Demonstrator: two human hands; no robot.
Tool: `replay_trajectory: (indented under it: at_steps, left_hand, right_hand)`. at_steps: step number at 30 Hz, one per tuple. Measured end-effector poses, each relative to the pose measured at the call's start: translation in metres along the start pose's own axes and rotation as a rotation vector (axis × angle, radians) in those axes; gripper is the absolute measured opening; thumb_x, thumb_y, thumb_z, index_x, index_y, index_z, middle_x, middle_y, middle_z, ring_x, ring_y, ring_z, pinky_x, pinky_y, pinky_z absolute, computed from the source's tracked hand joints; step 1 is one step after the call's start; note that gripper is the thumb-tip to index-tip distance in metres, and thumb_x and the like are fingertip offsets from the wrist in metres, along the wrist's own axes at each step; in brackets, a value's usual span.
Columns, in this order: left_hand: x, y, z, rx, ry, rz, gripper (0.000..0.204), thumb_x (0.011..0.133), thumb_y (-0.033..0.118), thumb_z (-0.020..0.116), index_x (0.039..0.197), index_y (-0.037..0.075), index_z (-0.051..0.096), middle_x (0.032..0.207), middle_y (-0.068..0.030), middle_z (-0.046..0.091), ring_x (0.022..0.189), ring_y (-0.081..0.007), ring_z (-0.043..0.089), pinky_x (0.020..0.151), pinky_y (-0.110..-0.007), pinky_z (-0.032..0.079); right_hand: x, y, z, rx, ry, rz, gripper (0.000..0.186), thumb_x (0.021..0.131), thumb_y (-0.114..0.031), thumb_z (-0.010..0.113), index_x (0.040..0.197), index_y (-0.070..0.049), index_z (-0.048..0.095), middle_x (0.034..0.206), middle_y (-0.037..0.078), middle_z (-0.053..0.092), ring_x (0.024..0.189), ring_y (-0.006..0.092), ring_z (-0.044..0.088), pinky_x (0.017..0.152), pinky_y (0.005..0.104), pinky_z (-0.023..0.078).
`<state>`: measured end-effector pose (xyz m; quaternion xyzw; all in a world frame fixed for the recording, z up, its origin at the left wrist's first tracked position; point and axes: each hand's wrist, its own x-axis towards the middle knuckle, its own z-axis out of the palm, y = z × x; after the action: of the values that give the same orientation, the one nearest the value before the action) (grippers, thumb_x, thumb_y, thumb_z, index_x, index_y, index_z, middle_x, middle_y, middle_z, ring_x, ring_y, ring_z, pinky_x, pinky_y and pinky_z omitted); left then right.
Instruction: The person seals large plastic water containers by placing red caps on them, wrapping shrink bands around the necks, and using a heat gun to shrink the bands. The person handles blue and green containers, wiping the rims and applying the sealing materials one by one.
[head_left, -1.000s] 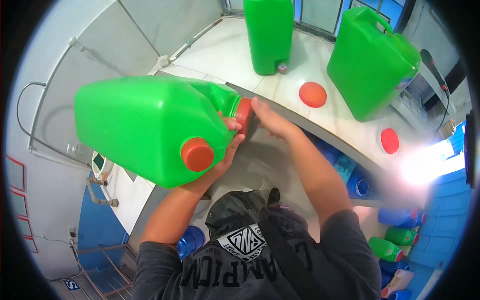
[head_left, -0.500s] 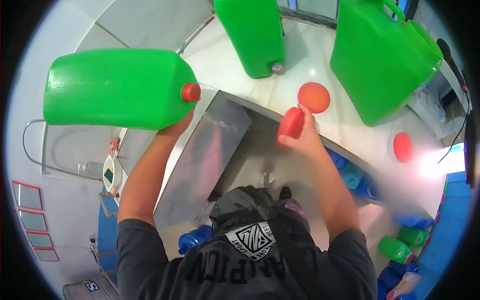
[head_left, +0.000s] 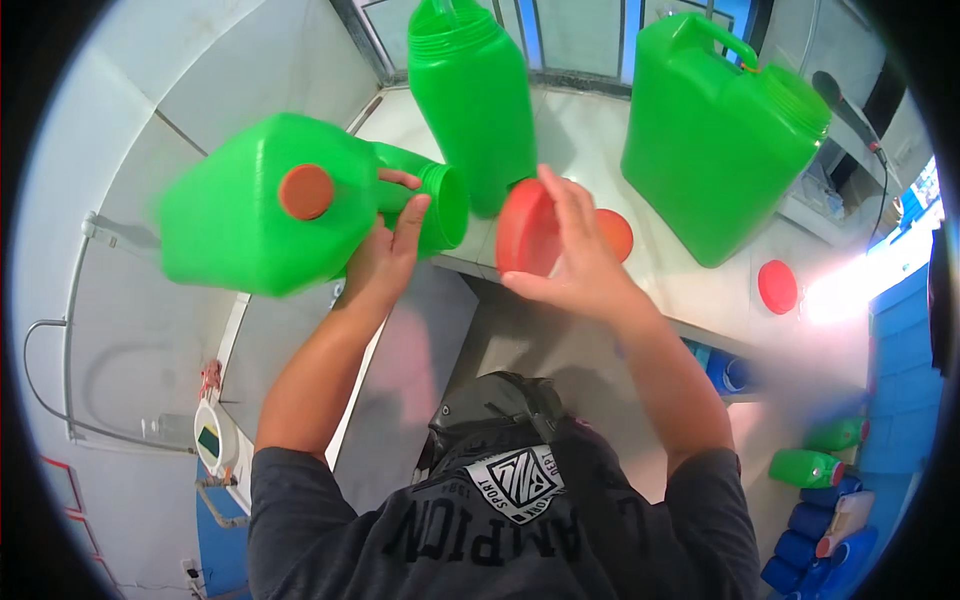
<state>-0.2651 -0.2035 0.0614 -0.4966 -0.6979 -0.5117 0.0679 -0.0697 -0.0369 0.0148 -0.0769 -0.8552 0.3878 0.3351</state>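
Note:
My left hand [head_left: 378, 250] is wrapped round the handle of a green jerrycan [head_left: 265, 245], held tilted above the left part of the counter. That can's wide threaded mouth [head_left: 447, 207] is uncovered and faces right. A small orange-red cap [head_left: 306, 192] sits on its near end. Just right of the mouth, apart from it, my right hand [head_left: 585, 250] grips a large red screw lid [head_left: 527, 228] between thumb and fingers, its hollow side toward my palm. Another red lid [head_left: 616, 236] lies on the counter behind that hand, partly hidden by it.
Two more green jerrycans with uncovered mouths stand on the white counter [head_left: 580, 120]: one at the back middle [head_left: 475, 120], one at the right [head_left: 715, 150]. A third red lid [head_left: 777, 287] lies at the right. A microphone [head_left: 840, 105] leans in beyond. Blue containers [head_left: 728, 372] sit under the counter.
The jerrycan in my left hand has turned, bringing its handle and open mouth into view. My right hand has moved left with the red lid, closer to the mouth.

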Motion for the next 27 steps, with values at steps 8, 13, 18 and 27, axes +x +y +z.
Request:
replay_trajectory:
  at_steps: [8,13,18,27]
  left_hand:
    - [-0.004,0.024,-0.016,-0.504,0.060,-0.037,0.033,0.103,0.012,0.060,0.131,0.002,0.044,0.121,-0.0084,0.056,0.110,-0.0157,0.056,0.097,-0.030,0.047]
    - [0.001,0.023,-0.020,-0.612,0.058,0.010,0.033,0.104,0.011,0.060,0.131,0.003,0.044,0.122,-0.0085,0.057,0.114,-0.0179,0.057,0.099,-0.034,0.047]
    - [0.013,0.012,-0.037,-0.567,0.122,-0.089,0.031,0.104,0.012,0.059,0.130,0.003,0.046,0.120,-0.0086,0.058,0.113,-0.0220,0.060,0.100,-0.040,0.049]
    - [0.110,-0.016,-0.129,-0.422,-0.122,-0.511,0.036,0.102,0.042,0.062,0.106,0.006,0.058,0.091,-0.0051,0.064,0.077,-0.0134,0.063,0.069,-0.032,0.055]
  right_hand:
    - [0.045,-0.015,0.041,-0.041,-0.021,-0.056,0.118,0.074,-0.044,0.085,0.163,-0.014,0.013,0.156,0.028,0.022,0.143,0.0488,0.031,0.114,0.0536,0.037]
    - [0.055,-0.024,0.056,-0.198,-0.065,-0.036,0.126,0.075,-0.056,0.081,0.164,-0.012,0.004,0.160,0.032,0.013,0.148,0.0534,0.017,0.119,0.0631,0.021]
    - [0.068,-0.036,0.059,-0.300,0.191,-0.102,0.122,0.083,-0.072,0.065,0.163,-0.006,0.001,0.163,0.034,0.002,0.151,0.0541,0.004,0.120,0.0667,0.007]
    - [0.051,-0.022,0.059,-0.181,0.181,-0.012,0.098,0.094,-0.068,0.055,0.160,-0.005,0.020,0.161,0.035,0.011,0.152,0.0510,0.009,0.121,0.0594,0.013]
